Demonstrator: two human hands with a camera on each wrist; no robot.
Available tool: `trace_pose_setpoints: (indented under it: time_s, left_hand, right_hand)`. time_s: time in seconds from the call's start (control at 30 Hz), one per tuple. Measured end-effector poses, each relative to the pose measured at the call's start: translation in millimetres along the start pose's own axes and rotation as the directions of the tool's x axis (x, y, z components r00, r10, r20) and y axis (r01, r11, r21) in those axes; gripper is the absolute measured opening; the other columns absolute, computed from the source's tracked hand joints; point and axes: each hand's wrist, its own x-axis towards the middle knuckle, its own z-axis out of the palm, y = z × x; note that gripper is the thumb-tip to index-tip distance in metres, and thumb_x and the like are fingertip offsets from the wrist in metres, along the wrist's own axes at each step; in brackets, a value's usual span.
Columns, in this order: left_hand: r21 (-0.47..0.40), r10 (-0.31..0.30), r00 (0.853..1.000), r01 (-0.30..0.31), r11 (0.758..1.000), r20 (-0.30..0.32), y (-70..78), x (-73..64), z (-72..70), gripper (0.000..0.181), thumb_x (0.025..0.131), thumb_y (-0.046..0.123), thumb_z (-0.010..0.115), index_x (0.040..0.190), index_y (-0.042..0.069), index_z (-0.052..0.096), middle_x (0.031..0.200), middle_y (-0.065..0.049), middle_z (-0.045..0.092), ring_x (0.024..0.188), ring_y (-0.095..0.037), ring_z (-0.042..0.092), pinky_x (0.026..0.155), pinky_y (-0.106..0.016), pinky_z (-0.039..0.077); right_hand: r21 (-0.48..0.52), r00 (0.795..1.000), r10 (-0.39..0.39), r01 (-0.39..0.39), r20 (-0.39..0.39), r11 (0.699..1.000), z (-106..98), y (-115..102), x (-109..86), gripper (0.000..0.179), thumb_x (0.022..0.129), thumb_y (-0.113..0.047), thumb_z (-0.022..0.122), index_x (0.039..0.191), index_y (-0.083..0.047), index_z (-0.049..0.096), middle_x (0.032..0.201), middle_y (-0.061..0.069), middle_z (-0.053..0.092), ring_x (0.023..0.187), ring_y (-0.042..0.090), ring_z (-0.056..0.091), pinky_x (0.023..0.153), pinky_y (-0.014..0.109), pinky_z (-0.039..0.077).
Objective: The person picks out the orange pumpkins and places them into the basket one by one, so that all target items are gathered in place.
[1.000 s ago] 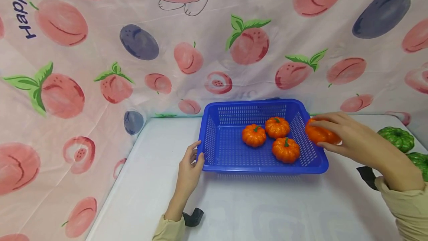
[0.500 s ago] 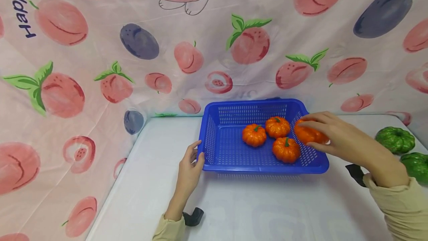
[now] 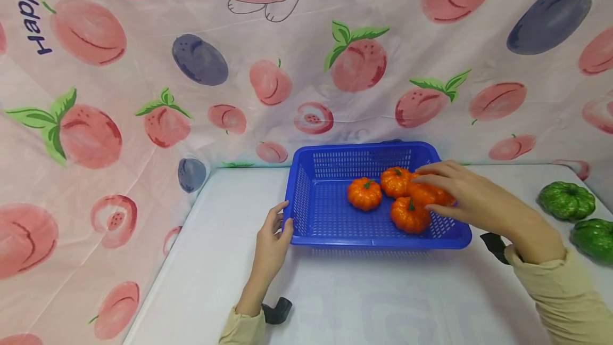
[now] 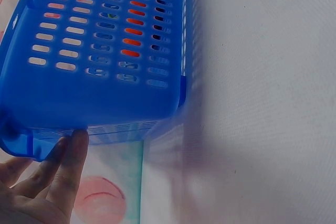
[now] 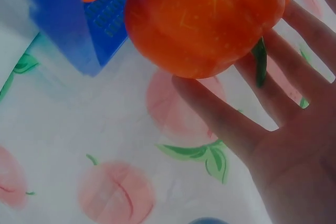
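Note:
A blue plastic basket (image 3: 378, 241) with slotted walls stands on the white table. My left hand (image 3: 269, 249) holds its left rim at the near corner; in the left wrist view, the fingers (image 4: 71, 166) lie against the wall under the rim. Three small orange pumpkins rest inside: one in the middle (image 3: 364, 194), one farther back (image 3: 395, 182) and one nearer the front (image 3: 409, 215). Over the basket's right side, my right hand (image 3: 462, 191) grips another orange pumpkin (image 5: 205, 19) between thumb and spread fingers. Its green stem (image 5: 260, 61) points toward the palm.
Two green pumpkins, a streaked one (image 3: 567, 200) and a darker one (image 3: 595, 239), sit on the table at the right. A pink fruit-print cloth (image 3: 297, 31) hangs behind the table (image 3: 335, 297) and along its left side.
My right hand has carried its orange pumpkin leftward, from the basket's right rim to over the inside, close to the other pumpkins. The left hand and the basket have stayed put.

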Motion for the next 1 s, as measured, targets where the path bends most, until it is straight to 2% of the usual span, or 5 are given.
trace_pose_setpoints:
  time_s: [0.23,0.67,1.0]
  left_hand:
    - [-0.005,0.0,1.0,0.0,1.0,0.0,-0.9,0.1,0.5,0.042,0.1,0.013,0.054,0.142,0.019,0.051,0.12,-0.013,0.066,0.113,-0.025,0.066,0.09,-0.041,0.057]
    - [-0.014,0.015,1.0,-0.015,1.0,0.001,-1.1,-0.4,-0.1,0.041,0.1,0.013,0.055,0.141,0.018,0.051,0.118,-0.013,0.066,0.113,-0.025,0.066,0.089,-0.039,0.057]
    - [-0.028,0.025,1.0,-0.025,0.999,0.001,-0.8,-0.1,-0.4,0.041,0.1,0.012,0.055,0.141,0.017,0.051,0.116,-0.013,0.067,0.109,-0.025,0.067,0.085,-0.034,0.058]
  right_hand:
    - [0.01,0.999,-0.002,0.002,0.037,1.0,3.2,-5.5,8.7,0.048,0.082,-0.021,0.082,0.126,-0.008,0.067,0.132,0.013,0.058,0.126,0.038,0.049,0.099,0.062,0.046]
    - [0.063,0.995,0.035,-0.041,0.098,0.997,10.8,-13.4,18.2,0.048,0.084,-0.021,0.08,0.128,-0.01,0.065,0.136,0.013,0.056,0.129,0.037,0.048,0.097,0.056,0.05]
    - [0.087,0.993,-0.026,0.015,0.117,0.996,19.3,-17.4,25.9,0.051,0.083,-0.019,0.081,0.13,-0.01,0.064,0.138,0.011,0.056,0.13,0.036,0.046,0.1,0.058,0.047]
